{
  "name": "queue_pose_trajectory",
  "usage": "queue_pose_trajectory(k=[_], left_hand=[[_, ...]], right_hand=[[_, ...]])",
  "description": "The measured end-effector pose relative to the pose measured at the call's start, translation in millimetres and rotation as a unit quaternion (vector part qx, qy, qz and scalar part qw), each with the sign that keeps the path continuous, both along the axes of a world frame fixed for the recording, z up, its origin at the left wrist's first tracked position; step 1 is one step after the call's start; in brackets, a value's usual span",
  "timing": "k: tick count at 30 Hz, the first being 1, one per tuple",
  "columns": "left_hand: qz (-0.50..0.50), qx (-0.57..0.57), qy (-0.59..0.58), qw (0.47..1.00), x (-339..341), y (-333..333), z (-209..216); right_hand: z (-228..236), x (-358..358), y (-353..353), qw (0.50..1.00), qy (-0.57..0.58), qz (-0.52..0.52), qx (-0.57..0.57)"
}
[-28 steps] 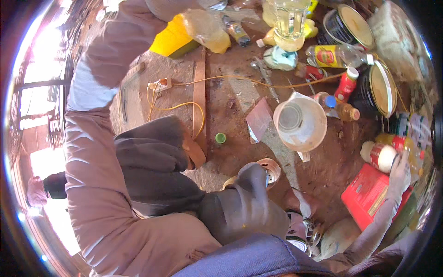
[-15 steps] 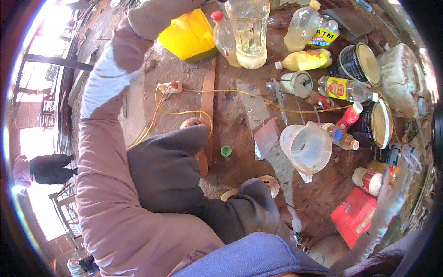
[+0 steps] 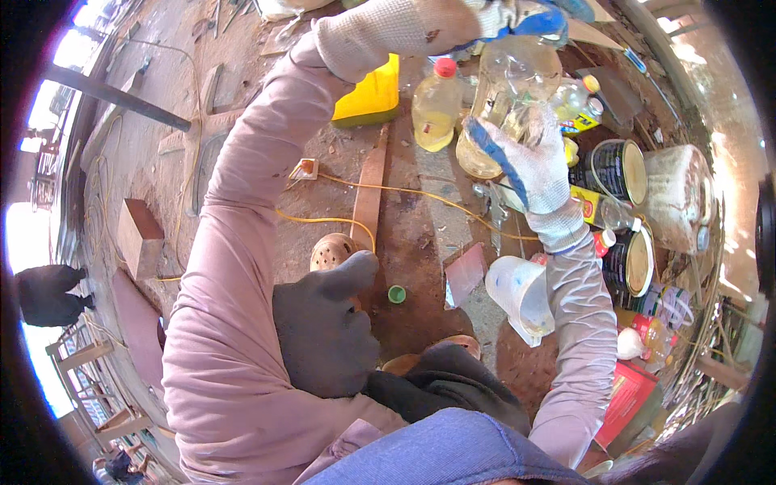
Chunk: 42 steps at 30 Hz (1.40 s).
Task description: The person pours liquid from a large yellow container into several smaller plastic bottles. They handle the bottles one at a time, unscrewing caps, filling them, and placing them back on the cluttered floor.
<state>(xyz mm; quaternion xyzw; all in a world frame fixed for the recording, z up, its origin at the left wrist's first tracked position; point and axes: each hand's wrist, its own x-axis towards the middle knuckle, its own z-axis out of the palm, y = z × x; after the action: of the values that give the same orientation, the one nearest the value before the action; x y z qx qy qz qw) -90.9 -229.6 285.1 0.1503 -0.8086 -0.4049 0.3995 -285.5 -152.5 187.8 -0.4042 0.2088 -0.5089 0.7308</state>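
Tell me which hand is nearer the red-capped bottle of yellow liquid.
Left, but narrowly. The left hand grips the top of the clear bottle just above the red-capped bottle; the right hand supports the clear bottle's lower side, farther right.

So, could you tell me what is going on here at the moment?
A person in white work gloves holds a clear plastic bottle up over a cluttered dirt floor. The right hand grips its lower part, where some yellowish liquid sits; the left hand holds its top end. Below stand a red-capped bottle of yellow liquid, a yellow jerrycan, open paint cans and a white jug.
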Motion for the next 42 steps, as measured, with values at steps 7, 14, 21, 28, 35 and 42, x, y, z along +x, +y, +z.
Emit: queue_pose_trajectory(k=[7, 14, 21, 28, 35, 42], left_hand=[[0.526, -0.304, -0.272, 0.746, 124.6, -54.8, -102.9], [0.572, -0.195, -0.305, 0.736, 161.2, -66.0, -187.1], [0.399, -0.314, -0.272, 0.817, 221.0, -142.5, -195.7], [0.373, -0.366, -0.348, 0.779, 196.2, -162.4, -177.0], [0.456, -0.365, -0.25, 0.772, 170.8, -117.6, -141.0], [0.136, -0.045, -0.053, 0.988, 13.9, -32.4, -102.8]], right_hand=[[16.7, 24.9, -28.0, 0.962, 0.156, -0.212, -0.067], [15.1, 23.1, -50.9, 0.953, 0.163, -0.244, -0.075], [-10.8, 44.4, -58.6, 0.974, 0.13, -0.171, -0.067], [-8.1, 46.3, -62.0, 0.962, 0.209, -0.172, -0.018], [2.4, 32.9, -76.4, 0.963, 0.181, -0.178, -0.087], [0.6, 30.8, -83.1, 0.93, 0.225, -0.196, -0.213]])
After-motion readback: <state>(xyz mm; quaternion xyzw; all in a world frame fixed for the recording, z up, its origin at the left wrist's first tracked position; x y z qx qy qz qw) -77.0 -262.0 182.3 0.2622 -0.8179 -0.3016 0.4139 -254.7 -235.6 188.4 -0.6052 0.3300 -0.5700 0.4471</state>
